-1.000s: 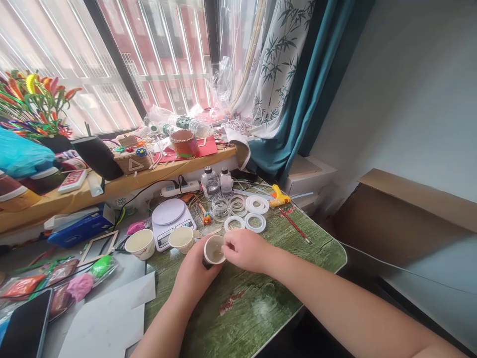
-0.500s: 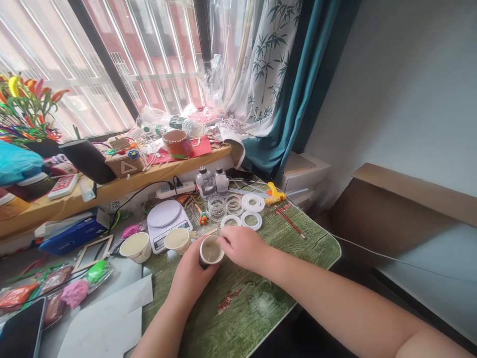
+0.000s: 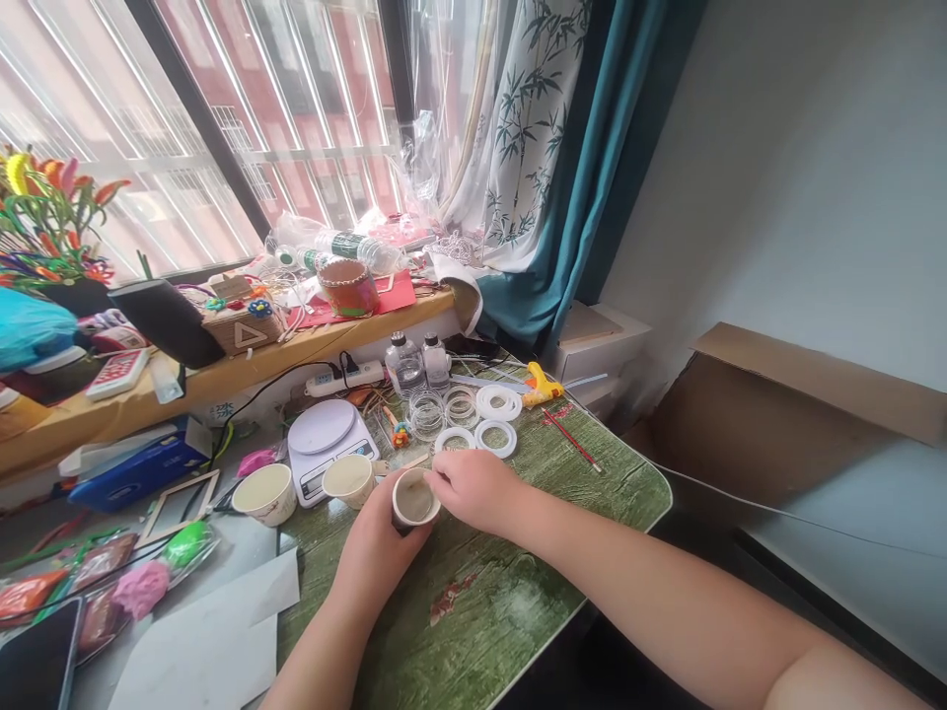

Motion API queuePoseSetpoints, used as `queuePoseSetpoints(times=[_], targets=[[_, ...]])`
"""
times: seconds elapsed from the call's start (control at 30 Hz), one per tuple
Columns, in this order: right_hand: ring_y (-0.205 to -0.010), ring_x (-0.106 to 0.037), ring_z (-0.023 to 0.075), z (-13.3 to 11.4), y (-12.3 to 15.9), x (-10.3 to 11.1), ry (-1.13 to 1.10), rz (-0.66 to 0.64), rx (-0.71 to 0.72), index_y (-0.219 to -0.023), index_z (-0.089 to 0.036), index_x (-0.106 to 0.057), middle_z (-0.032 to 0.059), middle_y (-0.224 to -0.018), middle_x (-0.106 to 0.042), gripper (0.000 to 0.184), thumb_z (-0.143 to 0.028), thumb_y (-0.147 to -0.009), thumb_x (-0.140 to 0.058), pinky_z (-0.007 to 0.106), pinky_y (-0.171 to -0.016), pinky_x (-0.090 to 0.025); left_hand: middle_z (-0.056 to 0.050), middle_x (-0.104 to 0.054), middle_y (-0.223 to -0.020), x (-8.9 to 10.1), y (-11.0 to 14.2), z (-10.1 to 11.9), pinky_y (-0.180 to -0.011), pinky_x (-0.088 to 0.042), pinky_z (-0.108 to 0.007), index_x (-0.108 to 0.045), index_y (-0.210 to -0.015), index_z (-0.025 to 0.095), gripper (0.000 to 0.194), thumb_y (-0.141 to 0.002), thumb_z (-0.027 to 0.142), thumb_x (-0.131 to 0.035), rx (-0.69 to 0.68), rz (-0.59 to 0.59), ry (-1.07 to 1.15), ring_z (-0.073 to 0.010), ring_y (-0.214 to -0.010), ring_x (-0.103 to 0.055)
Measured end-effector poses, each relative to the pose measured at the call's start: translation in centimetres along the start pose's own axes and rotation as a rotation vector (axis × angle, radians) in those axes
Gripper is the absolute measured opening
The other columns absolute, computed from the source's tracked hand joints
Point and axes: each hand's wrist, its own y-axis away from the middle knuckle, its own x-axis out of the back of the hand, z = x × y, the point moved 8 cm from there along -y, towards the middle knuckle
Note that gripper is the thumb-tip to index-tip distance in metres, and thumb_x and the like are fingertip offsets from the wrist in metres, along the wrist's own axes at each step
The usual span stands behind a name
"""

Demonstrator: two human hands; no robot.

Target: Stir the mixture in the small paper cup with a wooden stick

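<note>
My left hand [image 3: 370, 547] is wrapped round a small paper cup [image 3: 415, 499] with a white rim and a cloudy greyish content. Closed fingers of my right hand [image 3: 477, 490] meet at the cup's right rim; what they pinch, if anything, is hidden. Just left of the cup stands a second paper cup [image 3: 347, 478] with pale content, and further left a third paper cup [image 3: 264, 495]. Behind them is a white kitchen scale [image 3: 324, 427]. White ring molds [image 3: 495, 437] and clear rings [image 3: 427, 414] lie beyond my right hand.
Two clear bottles [image 3: 406, 367] stand behind the rings. A yellow glue gun [image 3: 543, 383] and a red pencil [image 3: 571, 441] lie to the right on the green table [image 3: 510, 602]. At left are white paper [image 3: 214, 631], a phone [image 3: 36, 656] and clay packets. An open cardboard box [image 3: 776, 434] stands right.
The view has shifted slightly, so things sit a little further left. My left hand still holds the cup, and my right hand stays at its rim with little visible movement.
</note>
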Motion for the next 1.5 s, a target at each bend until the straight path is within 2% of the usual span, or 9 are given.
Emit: queuePoseSetpoints(times=[0.37,0.47,0.57,0.73,0.8,1.0,1.2,1.4,1.5], targets=[[-0.078,-0.060,0.0160,-0.5,-0.2,-0.8,0.036,0.019,0.070,-0.093,-0.018,-0.067,0.0048,-0.089,-0.073,0.031,-0.034,-0.110,-0.047,0.029,-0.064,-0.024,-0.004,-0.074,-0.122,0.1,0.5,0.2,-0.085,-0.058,-0.037,-0.058,-0.132,0.030,0.051,-0.082,0.030,-0.073,0.081,0.030,0.018,-0.0272,-0.108,-0.073],[-0.078,-0.059,0.0165,-1.1,0.2,-0.4,0.101,0.049,0.141,-0.092,-0.017,-0.066,0.0059,-0.090,-0.072,0.030,-0.031,-0.110,-0.046,0.031,-0.065,-0.024,-0.003,-0.074,-0.122,0.1,0.5,0.1,-0.089,-0.058,-0.038,-0.058,-0.133,0.030,0.053,-0.082,0.030,-0.073,0.080,0.028,0.013,-0.0276,-0.110,-0.073],[-0.074,-0.055,0.0151,-1.6,0.5,-0.6,0.077,-0.008,0.206,-0.087,-0.018,-0.064,0.0035,-0.085,-0.071,0.029,-0.029,-0.108,-0.048,0.030,-0.064,-0.024,-0.004,-0.074,-0.124,-0.1,0.4,-0.2,-0.093,-0.058,-0.039,-0.057,-0.136,0.030,0.055,-0.083,0.030,-0.072,0.064,0.003,0.001,-0.0284,-0.113,-0.072],[-0.071,-0.051,0.0148,-0.7,0.3,0.0,0.048,-0.013,0.116,-0.085,-0.017,-0.063,0.0031,-0.082,-0.068,0.029,-0.030,-0.107,-0.049,0.030,-0.062,-0.023,-0.006,-0.071,-0.132,-0.4,0.3,-0.3,-0.101,-0.056,-0.042,-0.055,-0.139,0.029,0.056,-0.086,0.032,-0.072,0.032,-0.036,-0.009,-0.0291,-0.122,-0.069],[-0.071,-0.051,0.0145,-0.7,0.4,-0.2,0.020,-0.062,0.126,-0.083,-0.018,-0.063,0.0022,-0.080,-0.067,0.030,-0.030,-0.107,-0.050,0.029,-0.062,-0.023,-0.006,-0.071,-0.133,-0.5,0.3,-0.1,-0.103,-0.055,-0.042,-0.055,-0.139,0.029,0.055,-0.087,0.031,-0.071,0.016,-0.043,0.001,-0.0289,-0.123,-0.069],[-0.073,-0.053,0.0147,-0.9,0.7,-0.1,0.017,-0.068,0.121,-0.085,-0.017,-0.064,0.0024,-0.082,-0.067,0.029,-0.030,-0.107,-0.050,0.030,-0.062,-0.024,-0.007,-0.072,-0.134,-0.2,0.3,0.2,-0.102,-0.056,-0.043,-0.056,-0.142,0.029,0.056,-0.088,0.030,-0.071,0.020,-0.034,-0.005,-0.0299,-0.124,-0.069],[-0.077,-0.057,0.0166,-0.2,0.5,0.3,0.055,-0.051,0.046,-0.098,-0.018,-0.067,0.0051,-0.090,-0.071,0.032,-0.034,-0.111,-0.043,0.030,-0.065,-0.025,-0.007,-0.072,-0.134,-0.2,0.3,0.6,-0.103,-0.055,-0.043,-0.056,-0.141,0.028,0.053,-0.090,0.032,-0.071,0.011,-0.043,0.012,-0.0296,-0.124,-0.069],[-0.074,-0.054,0.0163,0.1,0.7,0.3,0.088,-0.102,0.058,-0.096,-0.017,-0.067,0.0056,-0.089,-0.070,0.030,-0.030,-0.110,-0.043,0.030,-0.063,-0.024,-0.007,-0.071,-0.136,-0.2,0.3,0.6,-0.103,-0.055,-0.044,-0.057,-0.140,0.029,0.053,-0.089,0.036,-0.072,0.048,-0.035,0.011,-0.0303,-0.125,-0.068],[-0.071,-0.052,0.0156,-0.2,0.9,-0.2,0.051,-0.159,0.075,-0.087,-0.017,-0.067,0.0043,-0.083,-0.069,0.031,-0.030,-0.107,-0.047,0.030,-0.062,-0.023,-0.008,-0.071,-0.136,-0.3,0.4,0.5,-0.103,-0.055,-0.044,-0.056,-0.141,0.028,0.053,-0.091,0.035,-0.071,0.044,-0.045,0.029,-0.0304,-0.125,-0.068]])
